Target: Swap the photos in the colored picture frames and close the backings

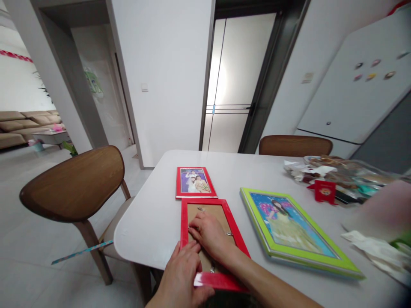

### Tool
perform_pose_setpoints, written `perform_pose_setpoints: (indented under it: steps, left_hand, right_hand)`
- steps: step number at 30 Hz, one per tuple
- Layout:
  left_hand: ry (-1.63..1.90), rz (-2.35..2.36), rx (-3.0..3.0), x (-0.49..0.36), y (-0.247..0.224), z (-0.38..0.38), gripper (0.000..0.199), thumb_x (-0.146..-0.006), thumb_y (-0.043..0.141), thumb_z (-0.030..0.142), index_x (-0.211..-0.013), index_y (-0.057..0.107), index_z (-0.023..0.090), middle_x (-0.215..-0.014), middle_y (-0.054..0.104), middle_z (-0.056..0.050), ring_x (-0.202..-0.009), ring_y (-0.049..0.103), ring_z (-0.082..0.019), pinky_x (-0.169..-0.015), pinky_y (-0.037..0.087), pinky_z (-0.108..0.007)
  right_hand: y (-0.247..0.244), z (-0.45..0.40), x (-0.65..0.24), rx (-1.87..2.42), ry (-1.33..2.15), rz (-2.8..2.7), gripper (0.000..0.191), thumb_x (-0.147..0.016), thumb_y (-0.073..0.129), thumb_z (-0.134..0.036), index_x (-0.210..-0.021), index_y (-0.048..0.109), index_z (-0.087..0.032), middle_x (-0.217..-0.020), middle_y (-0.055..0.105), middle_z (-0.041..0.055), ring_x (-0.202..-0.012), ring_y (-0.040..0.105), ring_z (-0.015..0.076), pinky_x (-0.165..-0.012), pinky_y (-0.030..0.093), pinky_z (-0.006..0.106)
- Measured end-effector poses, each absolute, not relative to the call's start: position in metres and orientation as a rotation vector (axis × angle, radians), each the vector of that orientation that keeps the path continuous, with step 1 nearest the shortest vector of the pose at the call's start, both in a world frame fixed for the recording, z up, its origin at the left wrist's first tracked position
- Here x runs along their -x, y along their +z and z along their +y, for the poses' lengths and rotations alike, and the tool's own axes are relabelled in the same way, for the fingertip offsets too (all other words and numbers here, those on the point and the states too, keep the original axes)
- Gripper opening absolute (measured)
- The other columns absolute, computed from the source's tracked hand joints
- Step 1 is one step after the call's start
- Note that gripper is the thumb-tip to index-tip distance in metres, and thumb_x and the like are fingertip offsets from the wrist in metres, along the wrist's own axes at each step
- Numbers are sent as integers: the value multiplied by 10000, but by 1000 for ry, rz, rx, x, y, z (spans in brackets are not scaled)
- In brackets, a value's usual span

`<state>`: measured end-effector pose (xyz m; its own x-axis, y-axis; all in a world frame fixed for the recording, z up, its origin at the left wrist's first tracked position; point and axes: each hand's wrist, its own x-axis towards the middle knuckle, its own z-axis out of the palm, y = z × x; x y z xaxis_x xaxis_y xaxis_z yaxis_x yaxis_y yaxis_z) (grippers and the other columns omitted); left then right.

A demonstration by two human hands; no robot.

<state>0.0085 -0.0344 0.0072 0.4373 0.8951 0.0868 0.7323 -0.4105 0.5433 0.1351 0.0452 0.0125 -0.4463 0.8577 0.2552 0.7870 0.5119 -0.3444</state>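
A red picture frame (238, 242) lies face down at the table's near edge, its brown backing board (221, 216) showing. Small metal clips (229, 234) sit along the board's edges. My left hand (183, 273) grips the frame's near left side, thumb at the near rail and fingers over the left rail. Across the board reaches my right hand (207, 233), its fingers bent and pressed together at the clip on the left edge, which they mostly cover. Just beyond lies a second red frame (210, 179), face up with a couple's photo. To the right rests a larger green frame (257, 222) with a portrait.
The white table (154, 209) has a rounded left corner. Plastic bags and wrappings (362, 171), a small red packet (325, 191) and white tissue (375, 252) crowd its right side. One wooden chair (77, 184) stands left, another chair (295, 146) behind.
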Motion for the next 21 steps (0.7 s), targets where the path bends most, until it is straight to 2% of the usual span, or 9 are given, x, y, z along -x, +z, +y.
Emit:
perform_pose_setpoints:
  steps: [8,15,17,21]
  left_hand:
    - [525,1346,-2251,-6,4,-34,312,-523,709,265,-787,562,187,-1224,479,-72,-1161,374,-238,-997,210,-439]
    - [493,1344,-2276,-7,1,-33,320,-536,701,314,-796,562,190,-1241,459,-81,-1159,377,-248,-991,216,-459]
    - [474,1351,-2271,-7,1,-33,320,-537,700,313,-797,562,189,-1247,452,-83,-1161,375,-247,-990,223,-459]
    - [422,1380,-2269,-8,3,-33,312,-528,700,286,-789,561,186,-1248,449,-82,-1165,370,-245,-992,226,-454]
  right_hand:
    - [8,44,-132,1321,241,-2425,259,-794,441,-206,-583,586,-168,-664,538,10,-671,467,115,-608,344,220]
    - [11,58,-145,1391,272,-2263,160,-775,462,-229,-730,610,-186,-773,584,20,-736,514,119,-665,360,214]
    - [10,72,-150,1491,241,-2165,177,-781,439,-226,-768,604,-165,-785,601,45,-722,530,135,-639,362,228]
    - [7,90,-155,1626,205,-2052,186,-768,430,-219,-726,593,-141,-711,619,69,-659,548,171,-557,341,247]
